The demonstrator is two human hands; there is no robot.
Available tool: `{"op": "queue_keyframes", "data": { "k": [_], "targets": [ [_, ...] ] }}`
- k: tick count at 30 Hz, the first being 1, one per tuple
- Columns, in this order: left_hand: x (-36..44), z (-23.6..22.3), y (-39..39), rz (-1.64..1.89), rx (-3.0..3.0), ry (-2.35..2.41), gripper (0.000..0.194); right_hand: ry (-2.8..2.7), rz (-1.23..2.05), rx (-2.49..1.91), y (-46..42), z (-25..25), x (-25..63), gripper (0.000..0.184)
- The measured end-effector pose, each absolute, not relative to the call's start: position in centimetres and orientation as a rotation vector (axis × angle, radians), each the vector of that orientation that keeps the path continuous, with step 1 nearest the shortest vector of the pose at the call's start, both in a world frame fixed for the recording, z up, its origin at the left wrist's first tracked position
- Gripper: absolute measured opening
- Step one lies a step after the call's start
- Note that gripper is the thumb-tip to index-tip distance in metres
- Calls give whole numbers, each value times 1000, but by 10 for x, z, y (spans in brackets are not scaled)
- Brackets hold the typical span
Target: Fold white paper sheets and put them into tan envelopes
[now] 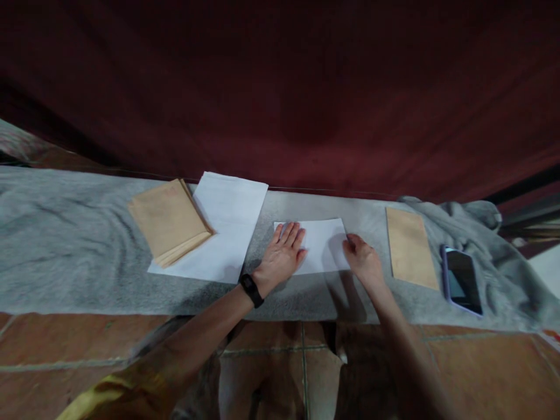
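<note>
A white sheet of paper [321,245], apparently folded, lies on the grey cloth in front of me. My left hand [283,252] rests flat on its left part, palm down with fingers stretched out. At the sheet's right edge, my right hand [362,256] has its fingers curled in and closed on the paper's border; the fingertips are partly hidden. To the left are a stack of white paper [231,204] and, overlapping it, a pile of brown envelopes [168,219]. A single brown envelope [410,248] lies to the right of my right hand.
A phone [464,280] in a purple case lies at the right. The grey cloth [87,256] covers the long, narrow surface and bunches up at its right end. Dark red fabric [280,105] rises behind it. Terracotta floor tiles [70,338] show below.
</note>
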State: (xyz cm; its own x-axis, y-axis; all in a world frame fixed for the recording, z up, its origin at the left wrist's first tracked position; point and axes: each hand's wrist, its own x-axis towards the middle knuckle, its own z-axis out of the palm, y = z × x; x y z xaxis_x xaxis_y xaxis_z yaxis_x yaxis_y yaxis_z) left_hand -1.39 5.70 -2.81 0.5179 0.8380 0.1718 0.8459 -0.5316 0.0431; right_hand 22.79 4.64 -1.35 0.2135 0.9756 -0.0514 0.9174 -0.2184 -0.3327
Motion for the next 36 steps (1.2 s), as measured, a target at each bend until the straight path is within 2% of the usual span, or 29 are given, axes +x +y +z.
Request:
{"op": "queue_keyframes", "data": {
  "k": [4, 10, 17, 26, 31, 36],
  "targets": [
    [-14, -26, 56, -259, -2694, -1488, 56, -1713, 509, -2215, 50, -17, 235, 31],
    [-14, -22, 55, -247, -2726, -1394, 53, -1424, 913, -2106, 50, -20, 248, 20],
    [-12, -19, 54, -202, -2812, -1212, 48, -1370, 969, -2001, 46, -22, 251, 18],
    [-9, -22, 49, -190, -2928, -1172, 46, -1665, 609, -2119, 40, -31, 248, 12],
    [-6, -28, 41, -207, -2934, -1212, 59, -1781, 464, -2239, 36, -23, 239, 14],
    [-4, -29, 31, -214, -2923, -1182, 59, -1834, 340, -2343, 34, -12, 227, 18]
  ]
}}
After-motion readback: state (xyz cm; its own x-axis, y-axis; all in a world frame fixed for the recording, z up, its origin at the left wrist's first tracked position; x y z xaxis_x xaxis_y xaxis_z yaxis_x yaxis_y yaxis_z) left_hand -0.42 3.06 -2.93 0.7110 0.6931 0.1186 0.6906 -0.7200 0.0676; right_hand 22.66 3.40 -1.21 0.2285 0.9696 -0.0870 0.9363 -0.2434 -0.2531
